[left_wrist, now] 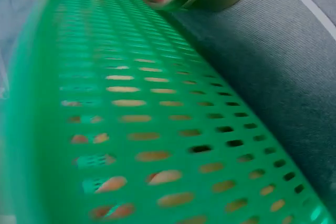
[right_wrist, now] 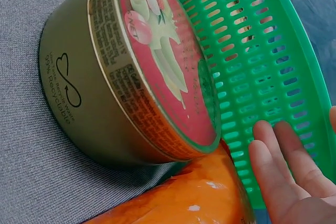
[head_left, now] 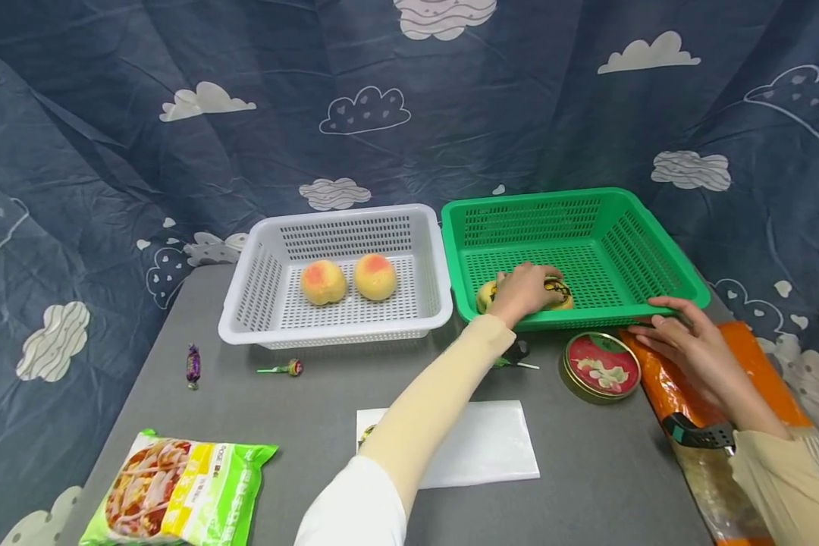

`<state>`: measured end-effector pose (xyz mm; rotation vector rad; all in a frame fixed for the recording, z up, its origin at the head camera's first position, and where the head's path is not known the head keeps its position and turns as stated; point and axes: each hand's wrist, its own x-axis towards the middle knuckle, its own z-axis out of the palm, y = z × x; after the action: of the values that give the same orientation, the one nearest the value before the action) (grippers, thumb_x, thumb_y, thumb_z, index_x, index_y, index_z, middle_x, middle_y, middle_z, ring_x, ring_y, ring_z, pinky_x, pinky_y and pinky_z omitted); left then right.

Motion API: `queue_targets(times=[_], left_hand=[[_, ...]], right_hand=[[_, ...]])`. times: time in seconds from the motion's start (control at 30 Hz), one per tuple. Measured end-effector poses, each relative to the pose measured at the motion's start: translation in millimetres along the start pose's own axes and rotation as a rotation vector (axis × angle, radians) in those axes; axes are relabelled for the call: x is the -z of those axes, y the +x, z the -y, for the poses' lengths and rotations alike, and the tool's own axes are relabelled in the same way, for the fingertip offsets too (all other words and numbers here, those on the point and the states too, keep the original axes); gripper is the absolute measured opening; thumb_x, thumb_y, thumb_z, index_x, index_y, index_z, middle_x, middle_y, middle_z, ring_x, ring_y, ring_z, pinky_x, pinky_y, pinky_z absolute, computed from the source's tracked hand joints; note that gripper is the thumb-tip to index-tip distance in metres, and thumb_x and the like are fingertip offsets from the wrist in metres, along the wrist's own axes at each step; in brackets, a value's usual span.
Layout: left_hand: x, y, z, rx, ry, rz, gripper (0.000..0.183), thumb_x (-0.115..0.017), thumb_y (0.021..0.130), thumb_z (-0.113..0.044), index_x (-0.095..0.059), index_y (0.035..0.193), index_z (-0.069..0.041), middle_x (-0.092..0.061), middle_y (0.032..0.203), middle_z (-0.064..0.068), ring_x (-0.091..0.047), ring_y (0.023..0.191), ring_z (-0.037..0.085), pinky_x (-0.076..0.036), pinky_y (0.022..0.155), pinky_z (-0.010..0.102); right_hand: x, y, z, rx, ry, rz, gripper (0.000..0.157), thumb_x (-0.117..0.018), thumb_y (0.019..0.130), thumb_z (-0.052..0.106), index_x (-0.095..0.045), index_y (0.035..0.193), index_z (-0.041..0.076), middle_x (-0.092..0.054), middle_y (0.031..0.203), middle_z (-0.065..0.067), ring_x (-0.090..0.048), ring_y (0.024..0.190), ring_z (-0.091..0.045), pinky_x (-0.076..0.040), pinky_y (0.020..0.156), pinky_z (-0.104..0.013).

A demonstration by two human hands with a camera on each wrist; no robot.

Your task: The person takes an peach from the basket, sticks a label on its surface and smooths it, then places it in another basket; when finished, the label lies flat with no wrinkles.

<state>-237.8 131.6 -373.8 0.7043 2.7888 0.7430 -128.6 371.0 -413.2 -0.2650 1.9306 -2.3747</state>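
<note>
My left hand (head_left: 524, 290) reaches over the front rim of the green basket (head_left: 669, 250), its fingers curled over a yellow rounded thing with dark markings (head_left: 561, 294). More yellow shows at the hand's left side; whether it is a separate piece is hidden. My right hand (head_left: 699, 353) holds the basket's front right rim, with one digit over it and the other fingers (right_wrist: 270, 174) against the outer wall. A round tin (head_left: 602, 367) with a red lid stands just left of that hand. An orange bag (head_left: 662, 379) lies beneath the right hand and wrist.
A white basket (head_left: 235, 322) with two peaches (head_left: 375, 277) stands left of the green one. Before it lie a lollipop (head_left: 293, 368) and a purple-wrapped candy (head_left: 193, 366). A white sheet (head_left: 498, 447) and a green food bag (head_left: 177, 489) are nearer. A cloud-patterned curtain (head_left: 280, 68) hangs behind.
</note>
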Motion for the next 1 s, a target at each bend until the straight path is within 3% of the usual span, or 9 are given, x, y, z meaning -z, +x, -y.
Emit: queue_targets(times=[0.07, 0.23, 0.3, 0.37, 0.5, 0.63, 0.77, 0.87, 1.0], left_hand=[[8.5, -1.9, 2.6, -0.037, -0.059, -0.008, 0.036, -0.057, 0.088, -0.037, -0.054, 0.123, -0.033, -0.060, 0.101, -0.009, -0.050, 0.075, 0.005, -0.031, 0.068, 0.024], [43.1, -20.8, 12.7, -0.166, -0.399, -0.062, 0.035, -0.053, 0.091, -0.031, -0.053, 0.125, -0.024, -0.059, 0.113, -0.001, -0.056, 0.089, 0.007, -0.040, 0.073, 0.017], [59.1, -34.3, 18.9, -0.215, -0.545, -0.080, 0.034, -0.054, 0.091, -0.028, -0.053, 0.125, -0.021, -0.056, 0.117, 0.000, -0.054, 0.100, 0.008, -0.043, 0.077, 0.018], [73.6, -49.7, 26.9, -0.252, -0.644, -0.098, 0.035, -0.053, 0.091, -0.027, -0.052, 0.125, -0.020, -0.057, 0.114, 0.001, -0.057, 0.095, 0.008, -0.045, 0.077, 0.019], [95.6, -86.2, 46.7, -0.275, -0.752, -0.140, 0.037, -0.054, 0.091, -0.024, -0.051, 0.127, -0.016, -0.058, 0.113, -0.001, -0.058, 0.094, 0.010, -0.045, 0.080, 0.022], [103.4, -124.6, 73.6, -0.228, -0.872, -0.139, 0.039, -0.054, 0.091, -0.018, -0.048, 0.129, -0.012, -0.059, 0.112, 0.007, -0.057, 0.100, 0.020, -0.043, 0.088, 0.033], [100.1, -161.4, 104.1, -0.127, -0.958, -0.116, 0.042, -0.054, 0.091, -0.015, -0.044, 0.132, -0.011, -0.060, 0.109, 0.016, -0.056, 0.101, 0.031, -0.042, 0.088, 0.044], [94.8, -187.3, 129.3, -0.020, -0.949, -0.129, 0.043, -0.054, 0.091, -0.016, -0.042, 0.133, -0.013, -0.060, 0.106, 0.018, -0.057, 0.098, 0.033, -0.044, 0.086, 0.043], [84.9, -211.6, 162.0, 0.098, -0.951, -0.163, 0.045, -0.052, 0.092, -0.017, -0.039, 0.135, -0.014, -0.060, 0.101, 0.019, -0.057, 0.095, 0.035, -0.047, 0.082, 0.041]], right_hand=[[-0.2, 0, 1, 0.006, -0.012, 0.002, 0.031, -0.036, 0.096, 0.000, -0.037, 0.126, 0.006, -0.063, 0.101, -0.006, -0.061, 0.094, -0.017, -0.048, 0.078, -0.024], [-9.3, 2, 9, 0.012, -0.102, -0.008, 0.029, -0.036, 0.096, -0.001, -0.038, 0.124, 0.006, -0.065, 0.098, -0.006, -0.063, 0.088, -0.017, -0.050, 0.073, -0.024], [-18.3, 3, 16, 0.001, -0.166, -0.020, 0.029, -0.037, 0.096, 0.001, -0.039, 0.124, 0.006, -0.066, 0.096, -0.006, -0.064, 0.085, -0.017, -0.050, 0.071, -0.024], [-30.3, 7, 24, -0.005, -0.222, -0.025, 0.029, -0.040, 0.095, 0.004, -0.040, 0.124, 0.006, -0.065, 0.094, -0.006, -0.064, 0.083, -0.018, -0.051, 0.070, -0.025], [-62.1, 24, 41, 0.033, -0.270, 0.016, 0.031, -0.043, 0.095, 0.006, -0.042, 0.126, 0.005, -0.064, 0.097, -0.007, -0.062, 0.085, -0.019, -0.051, 0.070, -0.026], [-101.5, 52, 54, 0.095, -0.295, 0.102, 0.032, -0.045, 0.094, 0.005, -0.043, 0.125, 0.002, -0.059, 0.107, -0.013, -0.061, 0.089, -0.022, -0.050, 0.074, -0.028], [-143.0, 87, 59, 0.121, -0.386, 0.193, 0.034, -0.049, 0.093, 0.012, -0.044, 0.127, 0.007, -0.051, 0.117, -0.018, -0.058, 0.094, -0.024, -0.049, 0.077, -0.029], [-175.6, 117, 56, 0.103, -0.422, 0.262, 0.038, -0.053, 0.092, 0.018, -0.043, 0.128, 0.010, -0.047, 0.123, -0.018, -0.056, 0.101, -0.025, -0.048, 0.081, -0.034], [-217.9, 159, 43, 0.022, -0.389, 0.312, 0.046, -0.059, 0.088, 0.024, -0.042, 0.128, 0.012, -0.043, 0.128, -0.014, -0.050, 0.109, -0.025, -0.044, 0.087, -0.042]])
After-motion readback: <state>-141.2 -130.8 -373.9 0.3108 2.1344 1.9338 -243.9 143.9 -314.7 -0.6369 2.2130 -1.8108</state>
